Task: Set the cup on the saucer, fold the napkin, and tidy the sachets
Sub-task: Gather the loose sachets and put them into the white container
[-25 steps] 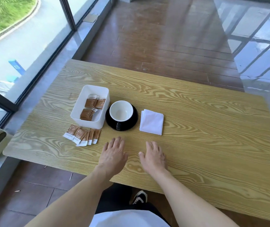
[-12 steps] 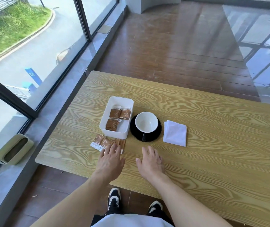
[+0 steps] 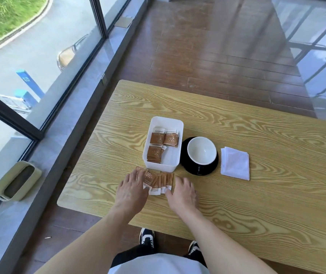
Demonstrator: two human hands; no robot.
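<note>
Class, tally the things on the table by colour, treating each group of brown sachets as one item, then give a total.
White: 3 (tray, cup, napkin)
Black: 1 (saucer)
Brown: 2 (sachets in tray, loose sachets)
Total: 6

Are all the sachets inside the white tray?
No, a fanned row of sachets lies on the table in front of the tray.

A white cup [image 3: 201, 153] is seated upright on a black saucer [image 3: 186, 165]. Just to its right a white napkin [image 3: 235, 163] is laid folded square. Brown sachets [image 3: 158, 179] are fanned on the wood; more sachets [image 3: 164, 138] are stacked inside a white tray [image 3: 175, 123].
</note>
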